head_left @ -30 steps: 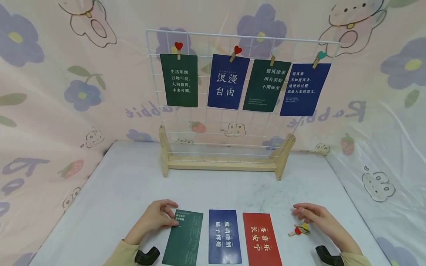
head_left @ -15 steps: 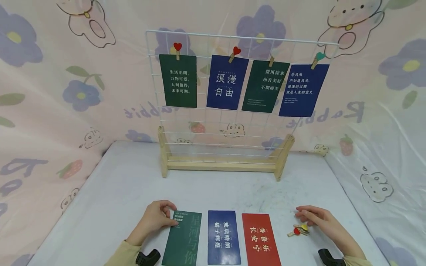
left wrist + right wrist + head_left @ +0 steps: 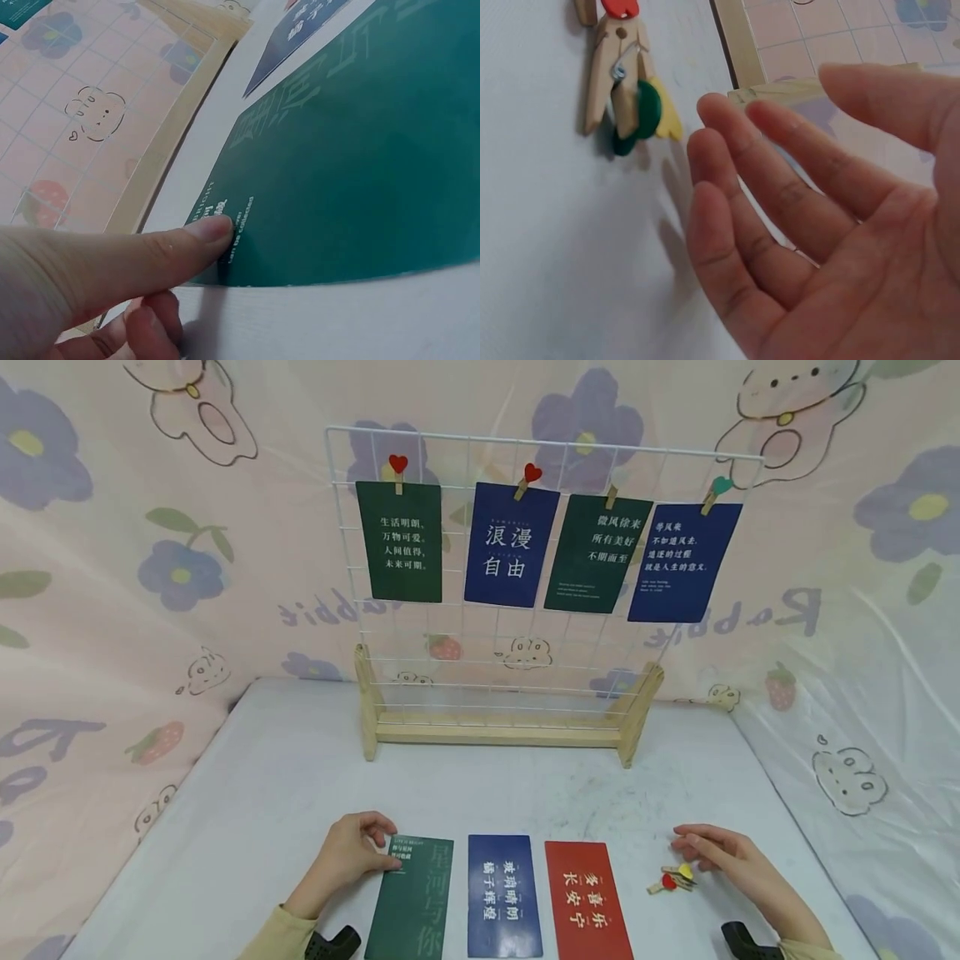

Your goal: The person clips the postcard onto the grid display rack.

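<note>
My left hand point(image 3: 347, 858) holds the upper left corner of a green card point(image 3: 411, 897) on the table. The left wrist view shows the thumb point(image 3: 202, 232) lying on the card's printed face, with other fingers curled beyond the edge; the index fingertip is hidden there. My right hand point(image 3: 723, 858) hovers, relaxed and holding nothing, beside a small pile of wooden clothespins point(image 3: 673, 880). In the right wrist view its fingers are gently bent, apart from the clothespins point(image 3: 622, 82), which carry red, yellow and green ornaments.
A blue card point(image 3: 505, 893) and a red card point(image 3: 588, 897) lie right of the green one. Behind stands a white wire grid point(image 3: 495, 635) on a wooden base point(image 3: 498, 734). Two green and two blue cards hang clipped along it. Printed cloth point(image 3: 247, 527) covers the back and sides.
My right hand has drifted slightly right and down from above the clothespins to beside them. The left hand stays at the green card's corner. The head view has shifted a little.
</note>
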